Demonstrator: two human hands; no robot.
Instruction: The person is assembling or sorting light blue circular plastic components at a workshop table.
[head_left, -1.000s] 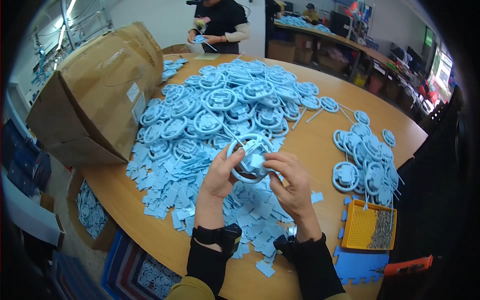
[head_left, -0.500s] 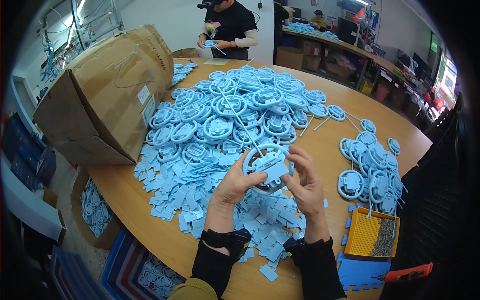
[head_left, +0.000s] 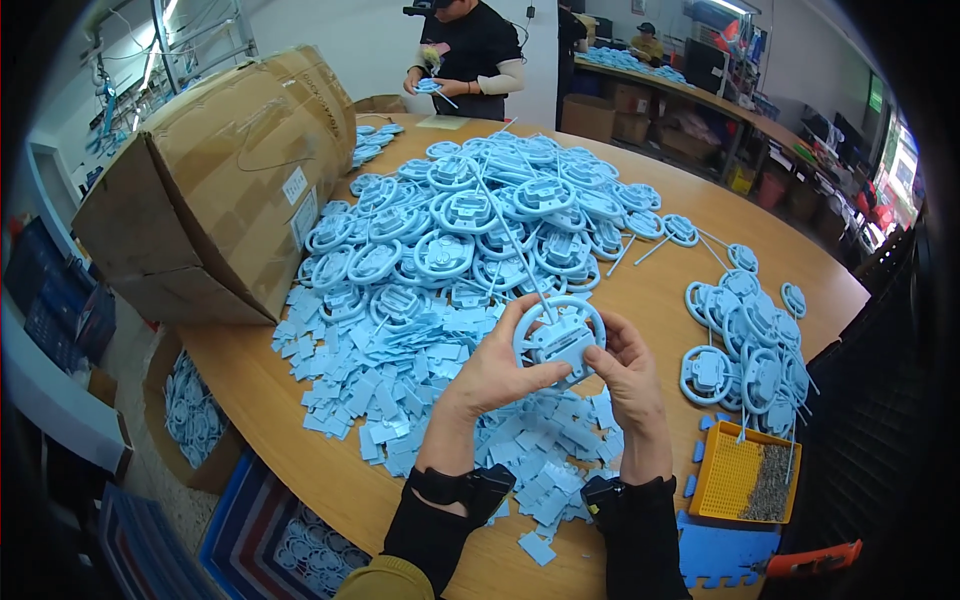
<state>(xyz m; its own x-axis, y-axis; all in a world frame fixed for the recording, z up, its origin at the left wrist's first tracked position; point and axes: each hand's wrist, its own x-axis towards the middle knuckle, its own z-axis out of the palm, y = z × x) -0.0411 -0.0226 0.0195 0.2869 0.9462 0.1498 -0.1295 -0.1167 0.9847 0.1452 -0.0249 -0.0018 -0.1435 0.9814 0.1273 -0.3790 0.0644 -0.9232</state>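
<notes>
Both hands hold a light blue plastic wheel-shaped part (head_left: 557,333) with a round rim, a boxy centre and a long thin rod pointing away from me. My left hand (head_left: 495,372) grips its left side, thumb along the lower edge. My right hand (head_left: 634,378) closes on the right side, its thumb pressing on a small flat rectangular cover (head_left: 572,352) at the centre. Under and in front of the hands spreads a heap of loose flat light blue plates (head_left: 385,395). Beyond lies a large pile of similar wheel-shaped parts (head_left: 443,254).
A big cardboard box (head_left: 225,165) lies tipped at the left of the wooden table (head_left: 300,460). To the right are more wheel-shaped parts (head_left: 706,370), a yellow tray (head_left: 725,470) of screws, a blue mat (head_left: 725,550) and an orange power screwdriver (head_left: 815,558). Another person (head_left: 465,50) stands across the table.
My hands have shifted slightly right with the wheel-shaped part and tilted it. My right fingers, which were spread apart, now wrap closer round its side, and the thumb presses the cover.
</notes>
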